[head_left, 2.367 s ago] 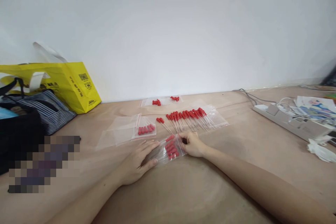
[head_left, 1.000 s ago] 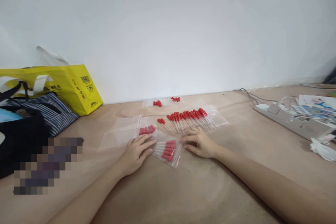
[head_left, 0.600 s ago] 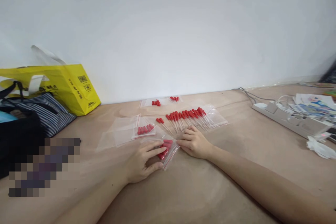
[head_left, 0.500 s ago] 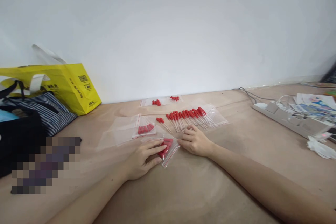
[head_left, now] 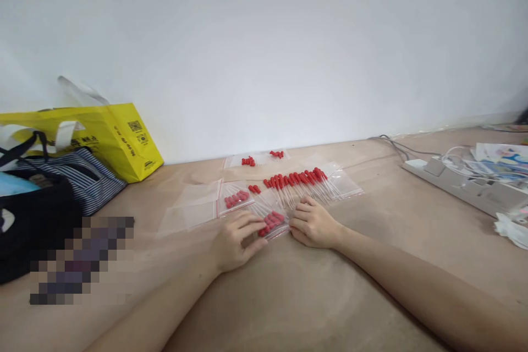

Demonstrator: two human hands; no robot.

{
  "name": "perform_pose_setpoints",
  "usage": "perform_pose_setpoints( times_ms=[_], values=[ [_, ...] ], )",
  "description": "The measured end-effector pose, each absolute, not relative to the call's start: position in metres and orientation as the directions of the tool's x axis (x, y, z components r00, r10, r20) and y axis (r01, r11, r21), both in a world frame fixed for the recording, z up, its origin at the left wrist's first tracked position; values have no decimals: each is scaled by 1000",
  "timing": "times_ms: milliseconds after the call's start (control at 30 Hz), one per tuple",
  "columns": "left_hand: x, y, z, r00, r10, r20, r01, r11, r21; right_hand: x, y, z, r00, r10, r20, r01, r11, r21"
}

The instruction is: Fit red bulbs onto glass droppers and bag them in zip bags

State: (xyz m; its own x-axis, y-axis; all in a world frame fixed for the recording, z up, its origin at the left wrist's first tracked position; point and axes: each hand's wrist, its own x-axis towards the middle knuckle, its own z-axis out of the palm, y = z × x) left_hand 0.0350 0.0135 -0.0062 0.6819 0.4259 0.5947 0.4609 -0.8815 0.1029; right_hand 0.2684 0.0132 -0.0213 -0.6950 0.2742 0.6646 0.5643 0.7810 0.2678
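Note:
Several thin clear droppers with red rubber bulbs lie in a small clear zip bag (head_left: 275,222) in front of me. My left hand (head_left: 241,239) is at the bag's left side, fingers bent and thumb apart, fingertips touching near the bulbs. At the bag's right corner my right hand (head_left: 312,224) rests with curled fingers closed on its edge. Just beyond lies a row of loose droppers (head_left: 295,180) on a clear bag. A second filled zip bag (head_left: 236,198) is to the left, partly under other bags.
Two more groups of red bulbs (head_left: 248,161) lie on bags near the wall. A yellow bag (head_left: 136,143), a striped pouch (head_left: 88,176) and a black bag (head_left: 37,225) stand left. On the right are a power strip (head_left: 462,184) with cables and a crumpled tissue (head_left: 511,231).
The zip bag has shifted up and right and turned, its zip edge now lying flatter. My left hand has moved right and its fingers have drawn back from over the bulbs.

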Motion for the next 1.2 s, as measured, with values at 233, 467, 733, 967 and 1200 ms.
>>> perform_pose_setpoints(
  times_ms=[233, 467, 733, 967, 1200],
  values=[
    [32, 5, -7, 724, 252, 642, 364, -930, -45, 272, 14, -20, -724, 217, 655, 537, 773, 338],
    [12, 17, -8, 772, 186, 607, 378, -903, -205, 269, 15, -19, -733, 181, 656, 512, 782, 356],
    [16, 19, -13, 747, 149, 648, 398, -881, -257, 261, 9, -19, -710, 219, 669, 528, 795, 300],
    [13, 15, -5, 768, 142, 624, 405, -863, -302, 260, 13, -22, -695, 219, 684, 564, 757, 331],
    [12, 14, -4, 773, 181, 608, 449, -833, -323, 260, 13, -21, -703, 202, 682, 545, 769, 334]
  ],
)
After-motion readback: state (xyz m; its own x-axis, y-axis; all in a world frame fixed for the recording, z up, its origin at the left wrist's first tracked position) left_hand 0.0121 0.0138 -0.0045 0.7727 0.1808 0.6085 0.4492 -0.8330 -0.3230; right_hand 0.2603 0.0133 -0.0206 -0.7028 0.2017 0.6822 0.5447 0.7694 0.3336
